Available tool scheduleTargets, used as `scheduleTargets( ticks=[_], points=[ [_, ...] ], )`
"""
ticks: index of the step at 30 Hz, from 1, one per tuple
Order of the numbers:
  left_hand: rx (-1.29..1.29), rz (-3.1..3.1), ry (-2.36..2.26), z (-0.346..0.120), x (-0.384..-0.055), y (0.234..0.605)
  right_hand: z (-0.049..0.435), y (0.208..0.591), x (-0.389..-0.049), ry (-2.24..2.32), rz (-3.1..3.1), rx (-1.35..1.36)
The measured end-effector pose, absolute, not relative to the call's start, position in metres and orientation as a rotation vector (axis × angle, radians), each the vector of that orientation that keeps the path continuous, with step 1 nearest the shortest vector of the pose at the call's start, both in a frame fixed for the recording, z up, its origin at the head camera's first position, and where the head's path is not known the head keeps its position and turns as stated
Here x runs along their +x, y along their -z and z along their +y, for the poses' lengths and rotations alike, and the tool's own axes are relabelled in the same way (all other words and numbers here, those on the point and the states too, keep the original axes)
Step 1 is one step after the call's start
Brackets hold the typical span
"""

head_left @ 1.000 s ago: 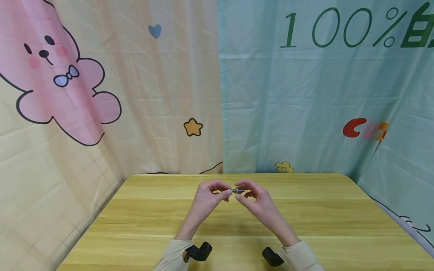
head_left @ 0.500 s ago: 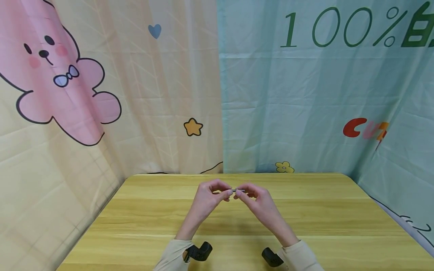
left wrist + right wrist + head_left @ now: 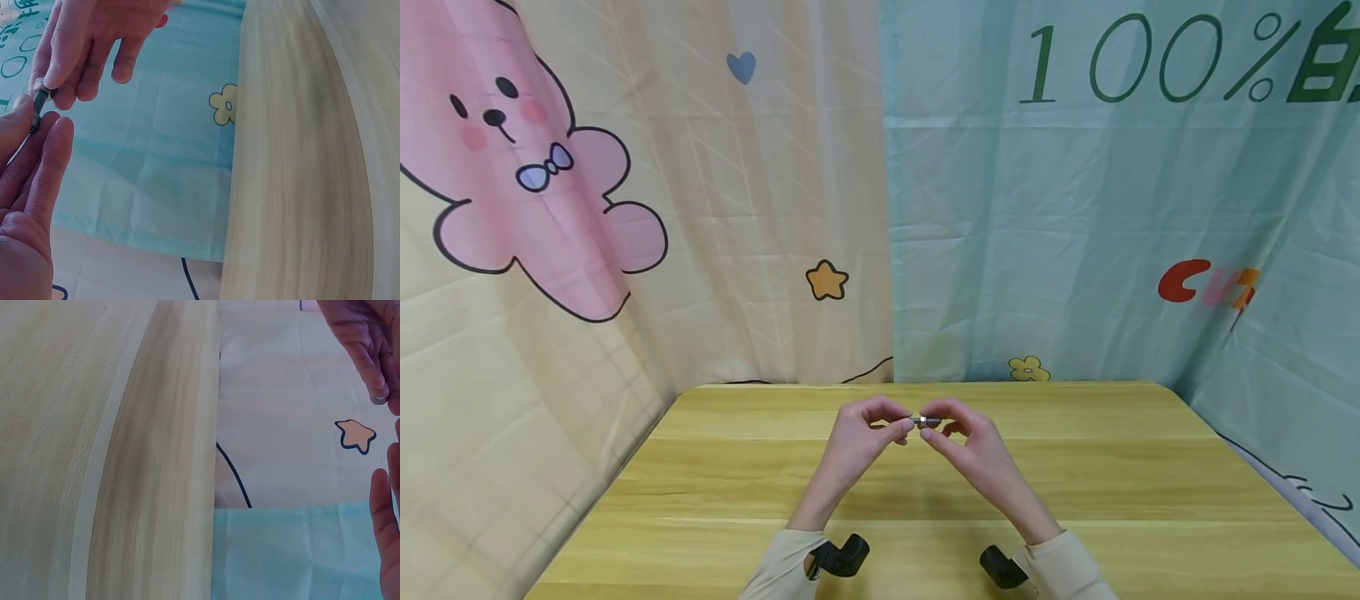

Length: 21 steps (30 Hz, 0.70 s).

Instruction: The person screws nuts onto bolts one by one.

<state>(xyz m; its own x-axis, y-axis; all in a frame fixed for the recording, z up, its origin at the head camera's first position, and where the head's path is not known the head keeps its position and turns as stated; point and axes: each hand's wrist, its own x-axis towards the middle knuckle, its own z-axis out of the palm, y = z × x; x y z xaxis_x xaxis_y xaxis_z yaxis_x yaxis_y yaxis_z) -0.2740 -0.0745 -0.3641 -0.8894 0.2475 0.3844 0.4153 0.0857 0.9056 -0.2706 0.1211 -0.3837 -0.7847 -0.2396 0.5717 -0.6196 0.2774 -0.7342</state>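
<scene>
A small metal bolt [image 3: 39,107] is held up over the table between my hands, lying level in the head view. My left hand [image 3: 871,425] pinches its head end between thumb and fingertips. Toward the other end sits a nut [image 3: 923,422]. Curled about that nut are the thumb and forefinger of my right hand [image 3: 964,437], one on each side, with the nut showing between the tips. In the right wrist view the bolt's grey end [image 3: 379,399] peeks out at the left fingertips; the rest is hidden by fingers.
Below the hands is a wooden table [image 3: 715,483]. A printed curtain [image 3: 775,208] hangs behind its far edge and along both sides. Each wrist carries a black camera, such as the left camera [image 3: 844,556].
Half a second ago my right thumb and forefinger were closed together over the nut; now they are spread wider and the nut shows, much as one second ago. My left hand has stayed still.
</scene>
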Motion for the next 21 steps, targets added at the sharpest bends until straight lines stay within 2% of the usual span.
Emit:
scheduleTargets(
  ticks=[16,21],
  points=[
    [-0.719,-2.181,1.924,-0.075,-0.2761,0.3705,0.1202,0.3837,-0.2691,-1.495,-2.286,0.708],
    [-0.734,-2.178,1.913,-0.0754,-0.2779,0.3701,0.1202,0.3828,-0.2694,-1.531,-2.233,0.763]
  ],
)
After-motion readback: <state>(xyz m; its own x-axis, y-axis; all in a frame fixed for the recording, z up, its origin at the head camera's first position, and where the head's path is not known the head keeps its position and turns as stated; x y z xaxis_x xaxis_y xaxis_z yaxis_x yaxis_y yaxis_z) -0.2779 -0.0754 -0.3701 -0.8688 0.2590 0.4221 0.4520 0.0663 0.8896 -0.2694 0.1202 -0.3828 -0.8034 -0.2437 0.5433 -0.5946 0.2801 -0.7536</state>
